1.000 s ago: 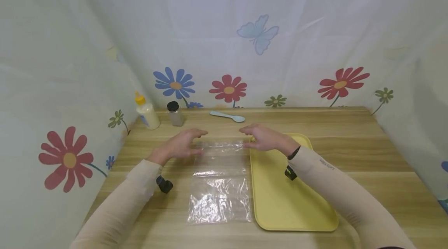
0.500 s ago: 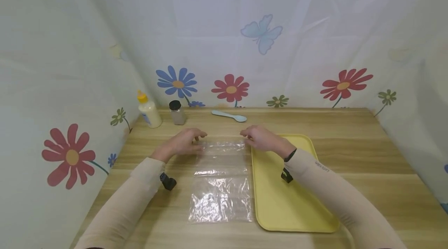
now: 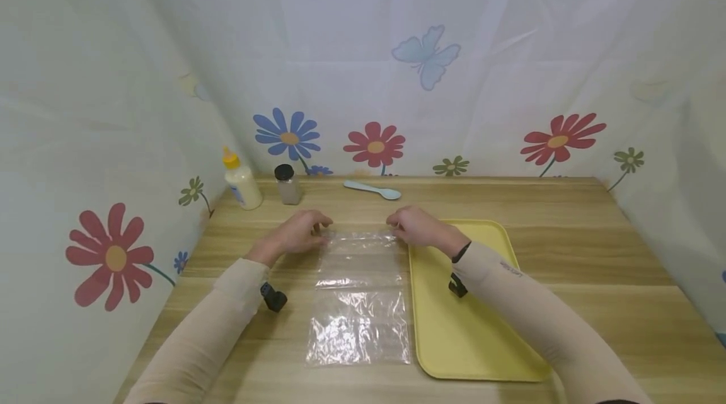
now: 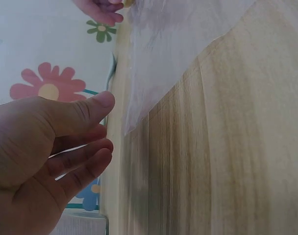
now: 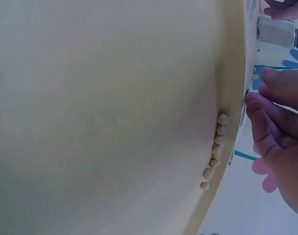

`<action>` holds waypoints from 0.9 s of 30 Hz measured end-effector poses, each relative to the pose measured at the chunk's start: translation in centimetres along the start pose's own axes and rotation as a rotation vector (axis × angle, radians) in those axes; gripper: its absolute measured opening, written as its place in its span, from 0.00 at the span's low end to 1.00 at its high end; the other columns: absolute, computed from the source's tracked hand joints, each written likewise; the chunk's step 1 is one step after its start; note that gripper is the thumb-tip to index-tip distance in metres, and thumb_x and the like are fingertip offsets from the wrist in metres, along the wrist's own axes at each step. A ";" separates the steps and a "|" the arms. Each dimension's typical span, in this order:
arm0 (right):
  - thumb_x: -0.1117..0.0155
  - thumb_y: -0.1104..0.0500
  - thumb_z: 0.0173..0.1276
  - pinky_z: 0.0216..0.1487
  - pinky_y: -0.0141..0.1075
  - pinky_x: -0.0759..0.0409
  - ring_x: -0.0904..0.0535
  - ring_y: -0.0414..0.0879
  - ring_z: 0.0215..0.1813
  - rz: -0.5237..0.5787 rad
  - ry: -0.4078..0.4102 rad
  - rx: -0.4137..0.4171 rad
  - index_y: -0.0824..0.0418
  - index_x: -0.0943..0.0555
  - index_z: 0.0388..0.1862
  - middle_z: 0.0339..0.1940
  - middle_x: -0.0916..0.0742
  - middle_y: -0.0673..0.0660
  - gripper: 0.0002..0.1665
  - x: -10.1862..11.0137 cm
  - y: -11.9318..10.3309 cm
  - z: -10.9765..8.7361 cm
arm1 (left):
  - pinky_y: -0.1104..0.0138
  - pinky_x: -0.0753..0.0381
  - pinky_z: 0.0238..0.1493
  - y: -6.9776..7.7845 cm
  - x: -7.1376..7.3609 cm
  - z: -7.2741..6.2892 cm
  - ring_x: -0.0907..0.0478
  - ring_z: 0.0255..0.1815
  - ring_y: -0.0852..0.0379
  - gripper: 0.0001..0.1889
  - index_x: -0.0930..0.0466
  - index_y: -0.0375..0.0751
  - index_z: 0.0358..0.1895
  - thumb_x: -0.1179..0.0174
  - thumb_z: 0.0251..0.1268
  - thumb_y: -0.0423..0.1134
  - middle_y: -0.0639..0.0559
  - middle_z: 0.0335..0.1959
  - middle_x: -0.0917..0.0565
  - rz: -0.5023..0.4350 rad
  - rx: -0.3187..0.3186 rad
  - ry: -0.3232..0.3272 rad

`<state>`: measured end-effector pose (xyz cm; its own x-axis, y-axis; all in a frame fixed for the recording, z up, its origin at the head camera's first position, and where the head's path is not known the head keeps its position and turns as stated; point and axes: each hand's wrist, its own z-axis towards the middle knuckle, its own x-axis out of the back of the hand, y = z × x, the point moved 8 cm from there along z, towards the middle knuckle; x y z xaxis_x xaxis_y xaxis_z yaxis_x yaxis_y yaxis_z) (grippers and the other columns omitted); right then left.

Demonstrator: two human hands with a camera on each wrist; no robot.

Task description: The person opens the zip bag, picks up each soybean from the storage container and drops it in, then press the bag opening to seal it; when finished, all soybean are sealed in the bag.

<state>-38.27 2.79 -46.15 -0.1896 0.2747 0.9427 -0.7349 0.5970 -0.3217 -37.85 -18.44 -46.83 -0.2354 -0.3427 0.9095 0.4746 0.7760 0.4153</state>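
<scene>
A clear plastic zip bag (image 3: 357, 303) lies flat on the wooden table, its top edge away from me. My left hand (image 3: 299, 231) is at the bag's top left corner; in the left wrist view its thumb and loosely bent fingers (image 4: 92, 156) stand just off the film, holding nothing. At the top right corner is my right hand (image 3: 416, 226), over the edge of the yellow tray (image 3: 471, 328). The right wrist view has its thumb and bent forefinger apart close to the bag's edge; contact is unclear. Several small round beige balls (image 5: 217, 149) line the tray's far rim.
A squeeze bottle (image 3: 244, 187) with a yellow cap stands at the back left, beside a small jar (image 3: 288, 188) with a black lid. A pale blue spoon (image 3: 371, 190) lies behind the bag. A flower-printed sheet (image 3: 340, 45) hangs around the table.
Both hands have drawn their fingers in from a wider spread near the bag's top corners. My right hand has shifted slightly left. The bag and tray lie as before.
</scene>
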 end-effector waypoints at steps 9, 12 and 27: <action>0.36 0.63 0.64 0.36 0.36 0.25 0.28 0.41 0.28 0.016 -0.026 -0.036 0.62 0.19 0.31 0.27 0.17 0.54 0.03 -1.1 0.5 0.5 | 0.58 0.19 0.50 -0.1 0.1 0.5 0.18 0.45 0.49 0.21 0.20 0.32 0.54 0.33 0.56 0.34 0.41 0.47 0.15 0.020 0.003 0.030; 0.35 0.62 0.64 0.35 0.36 0.27 0.30 0.42 0.27 -0.005 -0.035 -0.043 0.59 0.23 0.25 0.23 0.21 0.51 0.08 -1.5 0.7 0.6 | 0.58 0.19 0.50 -0.3 -0.3 0.6 0.19 0.44 0.49 0.21 0.20 0.32 0.53 0.32 0.54 0.34 0.41 0.45 0.15 0.022 0.029 0.017; 0.34 0.61 0.63 0.32 0.31 0.27 0.27 0.38 0.26 -0.006 -0.054 -0.068 0.59 0.19 0.26 0.22 0.21 0.47 0.06 -1.8 1.1 1.1 | 0.61 0.20 0.46 -0.4 -1.5 0.9 0.21 0.40 0.54 0.20 0.18 0.34 0.49 0.30 0.54 0.39 0.47 0.39 0.17 0.045 0.058 -0.021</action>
<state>-39.43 2.16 -48.12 -0.2211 0.2309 0.9475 -0.6904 0.6492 -0.3193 -38.42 -17.77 -48.39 -0.2328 -0.2958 0.9265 0.4354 0.8201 0.3712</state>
